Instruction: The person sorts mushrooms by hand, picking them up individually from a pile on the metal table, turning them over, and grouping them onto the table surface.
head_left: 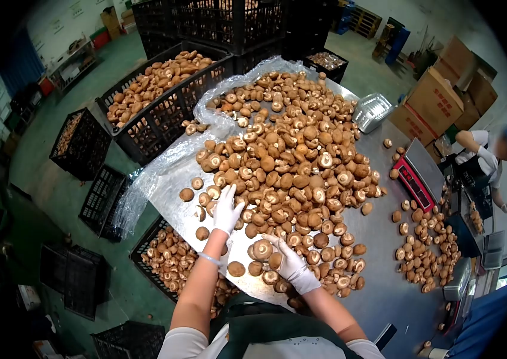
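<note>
A large heap of brown shiitake mushrooms [289, 161] covers much of the metal table [172, 190]. My left hand [227, 210], in a white glove, lies at the heap's left edge with its fingers stretched out, touching or just over the mushrooms there. Nearer to me, my right hand [295, 264], also gloved, curls its fingers around a large pale-stemmed mushroom [262, 250] and a smaller brown one beside it. Several loose mushrooms, among them a round brown cap [236, 268], sit between my hands and the table's near edge.
Below the table's left edge stands a black crate [141, 250] of mushrooms. Another full crate [163, 90] is at the back left, beside crumpled clear plastic [208, 122]. On the right are a red scale [415, 182], clear trays [373, 112], a second mushroom pile [427, 251] and a co-worker [486, 158].
</note>
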A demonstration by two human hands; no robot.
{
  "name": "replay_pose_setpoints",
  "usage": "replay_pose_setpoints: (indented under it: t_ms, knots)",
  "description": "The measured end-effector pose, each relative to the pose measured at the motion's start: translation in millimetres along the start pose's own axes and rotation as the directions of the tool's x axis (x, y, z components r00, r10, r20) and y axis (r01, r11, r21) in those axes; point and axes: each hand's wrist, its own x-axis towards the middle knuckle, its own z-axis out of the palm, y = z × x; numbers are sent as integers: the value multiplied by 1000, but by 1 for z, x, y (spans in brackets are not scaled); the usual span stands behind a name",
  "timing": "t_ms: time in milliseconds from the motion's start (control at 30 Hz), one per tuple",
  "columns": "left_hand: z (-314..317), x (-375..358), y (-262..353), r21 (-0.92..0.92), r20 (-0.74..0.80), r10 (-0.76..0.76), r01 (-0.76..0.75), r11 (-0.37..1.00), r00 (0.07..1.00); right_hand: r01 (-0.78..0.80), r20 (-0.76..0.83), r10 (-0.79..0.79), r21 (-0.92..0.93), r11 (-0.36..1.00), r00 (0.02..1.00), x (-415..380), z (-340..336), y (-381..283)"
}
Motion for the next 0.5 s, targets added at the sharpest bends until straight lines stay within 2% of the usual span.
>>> replay_pose_setpoints:
  t_ms: [67,100,133,200,267,367,433,467,500]
  knots:
    - [11,11,-3,15,-54,-17,17,1000,998,-14,-17,14,23,1000,1000,-7,4,-6]
    - [5,18,11,16,0,-185,185,983,983,-18,-37,18,2,1000,999,-10,3,-8]
    - [10,22,10,85,-64,-169,174,981,984,-23,-58,22,-18,1000,998,-13,2,-8]
    - [7,31,19,100,-60,-202,207,973,978,-3,-68,1,-23,1000,998,-16,0,-8]
    - [11,36,14,128,-130,-160,177,976,978,12,-64,-15,-42,999,998,-18,-3,-8]
    - [8,28,6,94,-76,-145,151,984,987,-10,-67,9,-24,1000,998,-20,-4,-9]
    - [9,20,-1,-141,4,-171,170,975,985,-27,-70,27,4,1000,997,-20,-7,-9]
    - [11,18,-5,-136,13,-169,169,976,985,-19,-59,19,-1,1000,998,-18,-11,-5]
    - [10,15,-3,-89,-42,-97,93,992,994,-14,-52,13,-4,1000,999,-18,-13,-1]
